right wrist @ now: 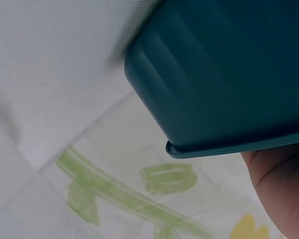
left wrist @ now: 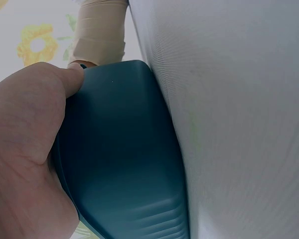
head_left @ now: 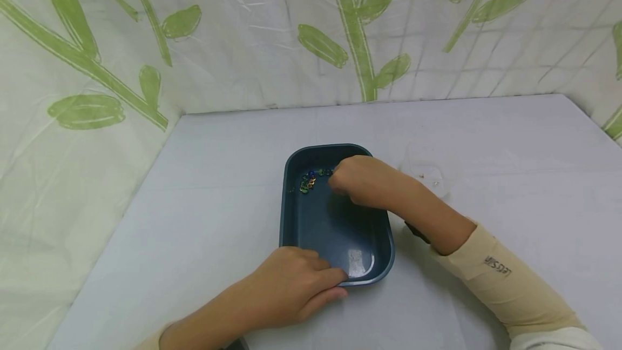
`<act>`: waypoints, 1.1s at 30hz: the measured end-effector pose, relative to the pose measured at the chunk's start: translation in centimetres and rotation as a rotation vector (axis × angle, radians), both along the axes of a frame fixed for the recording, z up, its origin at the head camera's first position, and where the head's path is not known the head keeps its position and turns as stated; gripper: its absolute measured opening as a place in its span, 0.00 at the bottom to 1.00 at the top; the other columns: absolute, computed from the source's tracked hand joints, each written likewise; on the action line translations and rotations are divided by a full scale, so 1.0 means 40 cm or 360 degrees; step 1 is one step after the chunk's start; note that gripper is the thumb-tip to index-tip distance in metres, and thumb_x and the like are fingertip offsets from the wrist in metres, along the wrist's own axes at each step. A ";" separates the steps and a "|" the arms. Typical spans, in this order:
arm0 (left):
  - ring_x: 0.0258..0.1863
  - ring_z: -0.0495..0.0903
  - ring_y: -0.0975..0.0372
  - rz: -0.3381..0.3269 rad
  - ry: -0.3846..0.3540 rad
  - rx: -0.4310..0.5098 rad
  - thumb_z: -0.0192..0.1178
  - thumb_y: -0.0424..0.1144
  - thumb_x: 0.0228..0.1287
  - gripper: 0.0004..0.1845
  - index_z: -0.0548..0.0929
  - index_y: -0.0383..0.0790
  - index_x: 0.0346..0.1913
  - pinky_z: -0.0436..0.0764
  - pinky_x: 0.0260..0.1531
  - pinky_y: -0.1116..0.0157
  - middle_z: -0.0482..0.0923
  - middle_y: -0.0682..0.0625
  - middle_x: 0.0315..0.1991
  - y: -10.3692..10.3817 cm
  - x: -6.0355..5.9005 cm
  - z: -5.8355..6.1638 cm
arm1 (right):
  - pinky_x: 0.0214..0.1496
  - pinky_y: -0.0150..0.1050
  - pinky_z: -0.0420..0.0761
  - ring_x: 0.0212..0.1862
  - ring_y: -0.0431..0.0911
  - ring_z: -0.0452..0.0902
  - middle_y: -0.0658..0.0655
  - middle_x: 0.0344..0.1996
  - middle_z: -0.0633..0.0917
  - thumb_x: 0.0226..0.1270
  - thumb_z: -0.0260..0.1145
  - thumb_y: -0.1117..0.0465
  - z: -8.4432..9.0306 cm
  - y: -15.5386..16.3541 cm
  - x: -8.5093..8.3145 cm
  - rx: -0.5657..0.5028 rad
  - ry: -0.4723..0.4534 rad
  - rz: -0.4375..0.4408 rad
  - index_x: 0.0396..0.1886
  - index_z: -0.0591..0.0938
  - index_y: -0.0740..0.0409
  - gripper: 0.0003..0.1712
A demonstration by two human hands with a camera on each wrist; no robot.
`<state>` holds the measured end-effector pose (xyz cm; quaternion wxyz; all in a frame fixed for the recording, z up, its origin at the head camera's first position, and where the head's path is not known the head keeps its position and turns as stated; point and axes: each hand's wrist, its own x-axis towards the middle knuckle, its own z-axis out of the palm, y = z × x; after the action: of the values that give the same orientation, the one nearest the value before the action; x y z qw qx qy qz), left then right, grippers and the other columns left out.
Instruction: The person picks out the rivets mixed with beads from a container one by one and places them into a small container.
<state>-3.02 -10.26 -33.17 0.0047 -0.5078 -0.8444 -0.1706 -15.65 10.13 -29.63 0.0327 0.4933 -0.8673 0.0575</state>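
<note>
Head view: left hand (head_left: 291,285) grips the tray (head_left: 291,215) rim, steadying it; right hand (head_left: 355,180), fingers curled, picks among beads (head_left: 309,180). Next calls for a fine pinch.

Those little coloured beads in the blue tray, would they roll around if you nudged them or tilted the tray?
Probably. The beads look small, round and glossy, and the blue tray has a smooth, shiny floor, so they would likely roll and scatter. Its raised rim should keep them in. They seem light, and small enough to slip from the right hand.
</note>
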 end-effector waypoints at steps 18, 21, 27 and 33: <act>0.22 0.64 0.73 0.0018 0.0003 -0.0017 0.51 0.51 0.78 0.13 0.81 0.51 0.39 0.60 0.23 0.79 0.73 0.63 0.22 0.002 0.001 0.003 | 0.31 0.35 0.75 0.25 0.41 0.71 0.47 0.20 0.78 0.54 0.69 0.82 0.037 0.027 0.001 0.0021 0.0012 -0.0039 0.20 0.83 0.55 0.17; 0.22 0.64 0.73 0.0022 -0.0008 -0.0034 0.50 0.52 0.78 0.14 0.81 0.51 0.39 0.60 0.23 0.79 0.73 0.64 0.22 0.002 0.001 0.004 | 0.36 0.37 0.80 0.32 0.45 0.80 0.49 0.26 0.84 0.54 0.69 0.81 0.044 0.034 0.000 0.0046 0.0016 -0.0065 0.25 0.87 0.56 0.15; 0.21 0.64 0.73 0.0023 0.0003 -0.0041 0.50 0.52 0.78 0.14 0.81 0.51 0.39 0.60 0.23 0.79 0.72 0.63 0.22 0.001 0.001 0.004 | 0.40 0.38 0.81 0.35 0.46 0.82 0.52 0.29 0.85 0.58 0.67 0.81 0.059 0.049 0.001 0.0007 0.0003 -0.0089 0.26 0.87 0.57 0.15; 0.21 0.64 0.72 0.0009 0.0080 -0.0006 0.51 0.51 0.78 0.13 0.80 0.51 0.37 0.60 0.22 0.77 0.71 0.63 0.21 0.001 0.001 0.001 | 0.34 0.37 0.77 0.28 0.42 0.74 0.49 0.23 0.80 0.60 0.66 0.81 0.072 0.066 0.001 -0.0017 -0.0007 -0.0125 0.22 0.83 0.55 0.17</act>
<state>-2.98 -10.23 -33.12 0.0254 -0.5096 -0.8457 -0.1561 -15.62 12.76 -26.74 0.0355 0.4586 -0.8858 0.0619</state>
